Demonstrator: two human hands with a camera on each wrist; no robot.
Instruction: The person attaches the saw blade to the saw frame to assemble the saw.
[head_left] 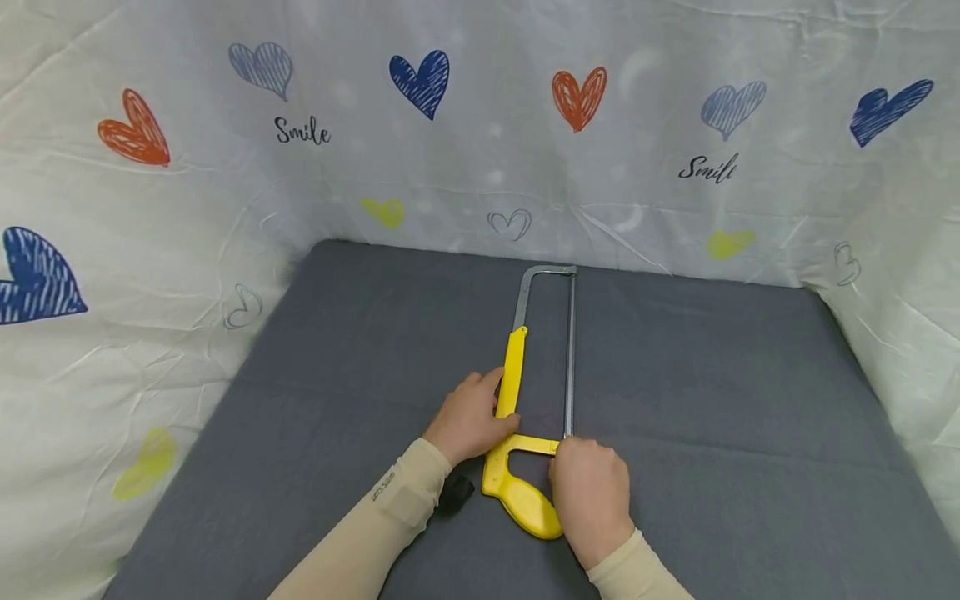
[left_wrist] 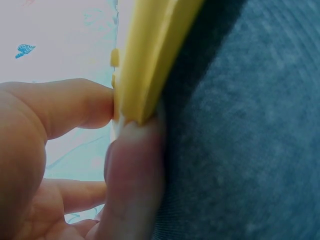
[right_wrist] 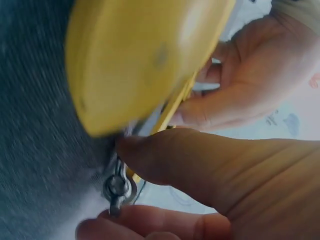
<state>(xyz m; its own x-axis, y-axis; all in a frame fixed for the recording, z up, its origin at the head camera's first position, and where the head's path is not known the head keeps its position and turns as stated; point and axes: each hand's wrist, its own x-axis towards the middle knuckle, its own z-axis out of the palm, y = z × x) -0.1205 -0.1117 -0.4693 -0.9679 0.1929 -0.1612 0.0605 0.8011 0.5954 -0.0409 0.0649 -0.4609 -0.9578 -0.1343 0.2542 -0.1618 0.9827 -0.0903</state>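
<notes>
A hacksaw [head_left: 529, 507] with a yellow handle and grey metal front frame lies on the dark cloth, its blade [head_left: 571, 358] on the right side. My left hand [head_left: 467, 418] pinches the yellow frame above the handle; in the left wrist view the thumb [left_wrist: 135, 175] and a finger press the yellow bar [left_wrist: 150, 55]. At the blade's near end, my right hand [head_left: 594, 493] is curled. The right wrist view shows a metal wing nut [right_wrist: 118, 186] between its thumb and fingers. From the head view that hand hides the wing nut.
Dark grey cloth [head_left: 720, 400] covers the table. White fabric with printed hearts [head_left: 480, 167] hangs behind it and at both sides. Under my left wrist is a small black object [head_left: 455, 495].
</notes>
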